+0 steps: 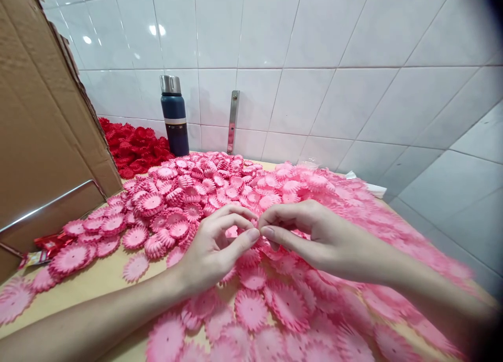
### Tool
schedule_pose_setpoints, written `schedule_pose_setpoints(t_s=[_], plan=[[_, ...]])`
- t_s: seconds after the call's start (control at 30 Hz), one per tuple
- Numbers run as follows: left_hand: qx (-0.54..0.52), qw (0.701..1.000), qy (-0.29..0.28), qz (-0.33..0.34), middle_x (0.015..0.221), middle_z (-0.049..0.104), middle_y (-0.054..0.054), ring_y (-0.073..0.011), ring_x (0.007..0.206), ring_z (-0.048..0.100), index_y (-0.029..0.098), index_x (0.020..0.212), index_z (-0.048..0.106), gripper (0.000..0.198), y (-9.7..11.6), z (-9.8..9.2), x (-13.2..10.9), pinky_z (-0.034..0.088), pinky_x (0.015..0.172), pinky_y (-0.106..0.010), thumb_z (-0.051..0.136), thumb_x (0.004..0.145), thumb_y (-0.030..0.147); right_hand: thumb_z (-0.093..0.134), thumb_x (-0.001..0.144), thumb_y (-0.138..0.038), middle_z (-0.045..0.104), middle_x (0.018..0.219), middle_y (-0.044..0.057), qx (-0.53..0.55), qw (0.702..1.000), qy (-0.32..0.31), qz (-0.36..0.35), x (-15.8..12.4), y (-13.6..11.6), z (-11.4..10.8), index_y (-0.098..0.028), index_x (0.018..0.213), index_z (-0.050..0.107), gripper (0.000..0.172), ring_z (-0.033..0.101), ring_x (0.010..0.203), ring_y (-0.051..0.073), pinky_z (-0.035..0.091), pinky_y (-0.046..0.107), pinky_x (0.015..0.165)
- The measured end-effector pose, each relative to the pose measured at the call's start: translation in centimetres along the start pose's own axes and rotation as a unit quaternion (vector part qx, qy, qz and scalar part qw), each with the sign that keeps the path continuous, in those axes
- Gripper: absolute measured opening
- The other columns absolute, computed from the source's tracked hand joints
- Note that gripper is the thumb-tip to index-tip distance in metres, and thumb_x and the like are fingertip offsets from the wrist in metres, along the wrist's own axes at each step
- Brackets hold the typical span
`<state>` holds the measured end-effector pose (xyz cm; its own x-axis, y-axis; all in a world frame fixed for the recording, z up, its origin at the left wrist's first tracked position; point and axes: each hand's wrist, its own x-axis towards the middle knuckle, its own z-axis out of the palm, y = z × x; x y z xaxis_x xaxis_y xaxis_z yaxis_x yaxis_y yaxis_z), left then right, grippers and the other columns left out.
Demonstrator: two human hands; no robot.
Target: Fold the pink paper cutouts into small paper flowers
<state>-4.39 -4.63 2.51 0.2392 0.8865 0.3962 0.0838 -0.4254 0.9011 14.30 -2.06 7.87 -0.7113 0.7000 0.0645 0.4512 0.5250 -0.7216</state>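
My left hand and my right hand meet fingertip to fingertip above a heap of pink scalloped petal discs. Thumb and fingers of each hand are pinched together. Whatever lies between them, if anything, is too small or hidden to name. Many of the discs show a small hole at the centre. Behind and below my hands the heap continues, with darker-edged pink discs to the left and paler ones to the right.
A cardboard sheet stands at the left. Near the tiled wall are a dark blue bottle, a pile of red petal discs and an upright metal strip. A red wrapper lies at the left on the yellowish tabletop.
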Motion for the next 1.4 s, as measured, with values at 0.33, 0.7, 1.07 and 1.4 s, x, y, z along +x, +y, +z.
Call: schedule_pose_setpoints(t_s=[0.33,0.7,1.07,1.4], plan=[[0.046,0.998,-0.021,0.023,0.099,0.061,-0.006,-0.0167,0.095,0.06,0.016,0.079,0.065,0.016,0.3,-0.3,0.0,0.046,0.085,-0.028,0.054,0.09,0.019,0.048,0.093,-0.028,0.062,0.074,0.001,0.011,1.0,0.001,0.015,0.1,0.1,0.0,-0.018,0.078,0.059,0.021,0.049,0.062,0.012,0.039,0.026,0.055],[0.065,0.997,-0.009,0.028,0.099,0.062,-0.006,-0.0163,0.093,0.061,0.016,0.078,0.065,0.016,0.2,-0.2,-0.1,0.049,0.081,-0.027,0.055,0.09,0.02,0.054,0.091,-0.032,0.058,0.071,-0.001,0.038,0.999,-0.01,0.032,0.0,0.4,-0.5,-0.018,0.086,0.065,0.018,0.048,0.06,0.01,0.037,0.023,0.051],[-0.005,0.999,0.04,0.009,0.096,0.061,-0.006,-0.0175,0.094,0.061,0.017,0.089,0.061,0.008,-0.4,0.3,-0.2,0.053,0.075,-0.026,0.064,0.082,0.014,0.049,0.089,-0.022,0.056,0.069,-0.002,-0.028,0.999,0.038,0.027,0.1,0.4,-0.6,-0.019,0.078,0.059,0.015,0.048,0.061,0.011,0.038,0.025,0.054],[-0.068,0.993,0.093,-0.024,0.088,0.055,0.0,-0.0119,0.088,0.057,0.018,0.088,0.052,0.019,-0.6,0.1,0.0,0.052,0.072,-0.02,0.068,0.08,0.015,0.052,0.09,-0.033,0.059,0.07,-0.001,-0.041,0.997,0.048,0.042,0.2,0.2,-0.1,-0.02,0.08,0.059,0.019,0.051,0.061,0.012,0.039,0.025,0.054]])
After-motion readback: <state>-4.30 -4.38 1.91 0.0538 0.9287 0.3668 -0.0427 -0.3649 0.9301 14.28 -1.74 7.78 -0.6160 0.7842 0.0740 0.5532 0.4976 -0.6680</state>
